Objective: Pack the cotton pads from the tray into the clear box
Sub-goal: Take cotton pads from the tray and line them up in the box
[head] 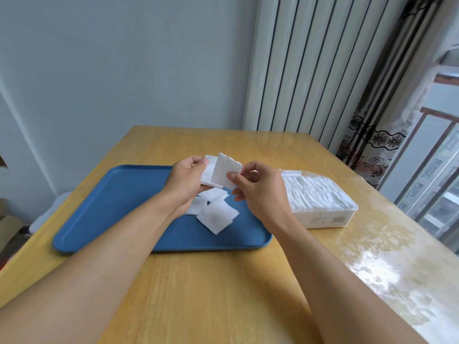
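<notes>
Two hands work above the blue tray (104,209) on the wooden tabletop (223,294). Left hand (185,182) grips a small stack of square cotton pads (208,173), fingers curled round its left edge, stack held near upright. Right hand (258,187) pinches one more pad (227,171) by its lower right corner, thumb in front, tilted, flat face toward camera, just touching the stack. Several loose pads (218,216) lie flat in a small overlapping heap on the tray's right half, below the hands; the nearest one sits corner-on, like a diamond. Clear box (323,214) stands right of the tray, very close to it, lid open at the back, already packed almost full with pads on edge in rows (315,194); its long axis runs left-near to right-far. Pads look very light, soft, floppy, slightly fuzzy, so probably grippy rather than slippery; they likely bend or fan apart if squeezed at one corner. Better hold for a stack seems to be across two opposite edges, faces pressed together, then slid in on edge, aligned with the rows in the box.
</notes>
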`<state>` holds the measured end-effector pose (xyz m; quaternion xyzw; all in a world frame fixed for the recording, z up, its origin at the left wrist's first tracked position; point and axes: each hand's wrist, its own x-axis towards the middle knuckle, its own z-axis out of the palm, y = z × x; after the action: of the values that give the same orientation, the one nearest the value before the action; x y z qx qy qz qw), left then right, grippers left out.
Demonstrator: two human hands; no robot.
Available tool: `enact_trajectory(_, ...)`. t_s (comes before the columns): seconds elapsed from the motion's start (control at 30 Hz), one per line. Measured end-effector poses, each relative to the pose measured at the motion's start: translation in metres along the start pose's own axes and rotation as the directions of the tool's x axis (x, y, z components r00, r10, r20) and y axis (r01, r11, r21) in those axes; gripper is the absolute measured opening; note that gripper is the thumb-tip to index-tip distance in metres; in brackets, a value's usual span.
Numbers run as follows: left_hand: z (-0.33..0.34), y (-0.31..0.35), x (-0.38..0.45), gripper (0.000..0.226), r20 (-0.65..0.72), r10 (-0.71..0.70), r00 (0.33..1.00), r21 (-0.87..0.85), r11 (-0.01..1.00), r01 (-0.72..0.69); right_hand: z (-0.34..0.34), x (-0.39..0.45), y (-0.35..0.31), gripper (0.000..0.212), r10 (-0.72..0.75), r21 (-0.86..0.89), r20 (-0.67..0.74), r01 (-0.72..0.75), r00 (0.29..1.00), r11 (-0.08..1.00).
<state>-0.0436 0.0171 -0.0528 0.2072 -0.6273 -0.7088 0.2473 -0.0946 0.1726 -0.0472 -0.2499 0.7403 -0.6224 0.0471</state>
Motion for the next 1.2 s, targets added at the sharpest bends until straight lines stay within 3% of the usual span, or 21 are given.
enact_trajectory(0.17,0.005,0.000,-0.006,0.015,0.156,-0.011,0.988,-0.055,0.998,0.020,0.001,0.000,0.002,0.019,0.047,0.096,0.036,-0.050,0.998,0.994)
enact_trajectory(0.33,0.006,0.003,-0.009,0.012,0.212,-0.037,0.977,-0.088,0.994,0.057,-0.001,0.003,0.005,0.022,0.070,0.056,0.040,-0.072,0.997,0.996)
enact_trajectory(0.5,0.004,0.004,-0.010,0.042,0.291,-0.071,0.954,-0.076,0.992,0.096,-0.002,0.004,0.005,0.021,0.083,0.034,0.057,-0.085,0.995,0.996)
enact_trajectory(0.63,0.004,0.003,-0.008,0.018,0.227,0.004,0.974,0.007,1.000,-0.005,-0.003,0.002,0.001,0.025,0.089,0.005,0.022,-0.089,0.996,0.996)
enact_trajectory(0.7,-0.001,0.004,-0.001,0.009,0.134,0.026,0.991,0.014,1.000,-0.028,-0.001,0.000,0.000,0.022,0.071,-0.080,0.006,-0.070,0.997,0.994)
enact_trajectory(0.77,-0.013,0.008,0.007,0.004,0.010,0.029,1.000,-0.013,1.000,-0.029,0.002,-0.003,0.001,0.015,0.026,-0.272,0.036,-0.015,0.999,0.962)
enact_trajectory(0.87,-0.035,0.007,0.019,0.005,-0.075,-0.043,0.996,-0.064,0.997,0.038,0.011,-0.010,0.006,0.028,0.041,-0.604,0.181,0.078,0.983,0.793)
enact_trajectory(0.93,-0.042,0.001,0.022,0.011,-0.044,-0.114,0.992,-0.046,0.993,0.112,0.018,-0.014,0.011,0.046,0.107,-0.740,0.244,0.113,0.964,0.663)
enact_trajectory(1.0,-0.044,-0.004,0.021,0.012,0.020,-0.164,0.986,-0.027,0.986,0.164,0.023,-0.015,0.014,0.046,0.159,-0.777,0.258,0.107,0.953,0.621)
enact_trajectory(1.2,-0.039,-0.012,0.020,0.021,0.081,-0.229,0.970,0.044,0.973,0.226,0.014,-0.011,0.011,0.027,0.240,-0.669,0.284,0.013,0.928,0.743)
